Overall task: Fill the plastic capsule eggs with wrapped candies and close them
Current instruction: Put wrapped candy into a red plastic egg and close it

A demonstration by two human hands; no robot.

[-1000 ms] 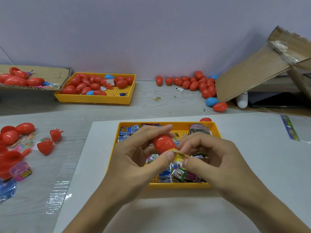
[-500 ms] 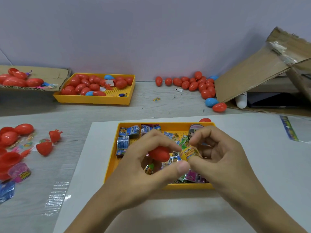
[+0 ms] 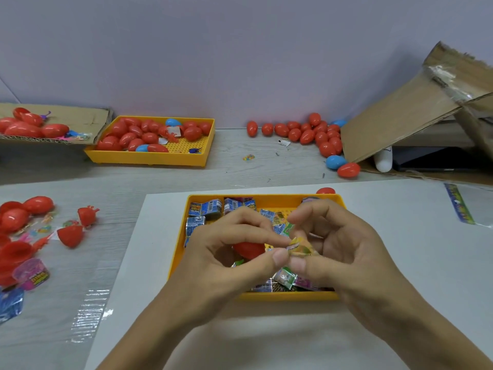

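Now | both hands pinch yellow candy | left cups red egg over tray

Landmark: near tray, sitting on the sheet, with wrapped candies in it. Above it the left hand and right hand meet, an egg in the left and what looks like one candy pinched between both. Behind-left of it stands the far tray holding eggs; behind-right, loose eggs beside the cardboard box; left, opened egg halves.
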